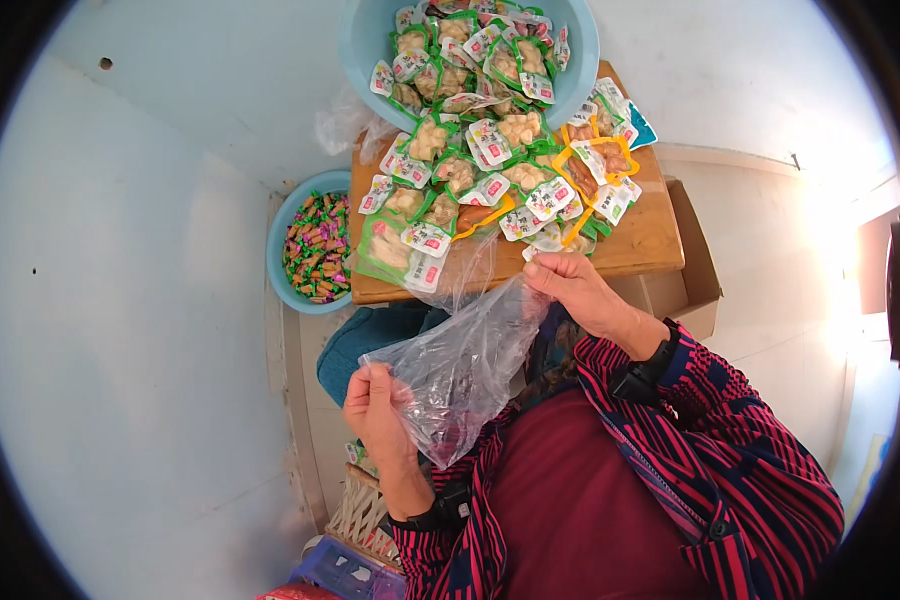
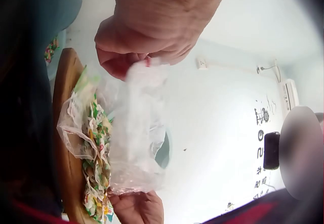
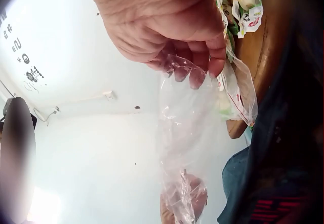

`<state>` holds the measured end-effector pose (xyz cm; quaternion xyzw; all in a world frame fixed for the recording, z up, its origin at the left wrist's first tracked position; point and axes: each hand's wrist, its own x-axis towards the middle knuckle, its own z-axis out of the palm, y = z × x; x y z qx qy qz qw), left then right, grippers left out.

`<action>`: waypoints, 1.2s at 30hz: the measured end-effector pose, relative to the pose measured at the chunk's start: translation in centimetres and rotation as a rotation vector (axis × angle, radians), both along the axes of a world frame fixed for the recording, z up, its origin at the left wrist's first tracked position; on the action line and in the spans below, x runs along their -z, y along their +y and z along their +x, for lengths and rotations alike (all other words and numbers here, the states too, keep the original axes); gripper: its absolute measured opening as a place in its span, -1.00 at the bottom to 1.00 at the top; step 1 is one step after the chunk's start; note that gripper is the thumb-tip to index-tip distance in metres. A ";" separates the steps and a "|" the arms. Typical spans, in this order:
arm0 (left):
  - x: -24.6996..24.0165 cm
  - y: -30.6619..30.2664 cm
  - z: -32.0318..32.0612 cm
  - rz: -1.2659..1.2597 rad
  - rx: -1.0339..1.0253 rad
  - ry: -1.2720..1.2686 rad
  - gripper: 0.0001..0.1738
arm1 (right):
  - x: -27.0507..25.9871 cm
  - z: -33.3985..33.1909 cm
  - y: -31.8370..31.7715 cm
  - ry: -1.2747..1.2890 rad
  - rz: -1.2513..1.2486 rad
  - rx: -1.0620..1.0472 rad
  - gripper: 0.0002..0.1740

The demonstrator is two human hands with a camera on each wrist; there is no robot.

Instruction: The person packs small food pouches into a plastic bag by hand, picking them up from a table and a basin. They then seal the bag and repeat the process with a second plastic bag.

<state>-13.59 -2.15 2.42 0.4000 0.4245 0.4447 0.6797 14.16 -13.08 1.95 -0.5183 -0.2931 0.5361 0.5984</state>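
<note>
A clear plastic bag is stretched between both hands in front of the person's body. The left hand pinches one edge of it at the lower left. At the upper right, near the table's front edge, the right hand grips the opposite edge between thumb and fingers. Through the right wrist view the thin bag hangs from the fingertips, wrinkled and see-through. Just beyond the hands, a heap of small snack packets with green or yellow borders covers much of the wooden table.
A blue basin full of similar packets stands at the table's back. Lower left of it, another blue basin holds wrapped candies. A cardboard box sits right of the table. A second clear bag lies over the table's front edge.
</note>
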 end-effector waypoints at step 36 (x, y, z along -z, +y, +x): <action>0.5 0.6 -2.2 0.229 -0.014 0.184 -0.76 | 0.3 -1.3 0.1 0.145 0.179 0.019 -0.80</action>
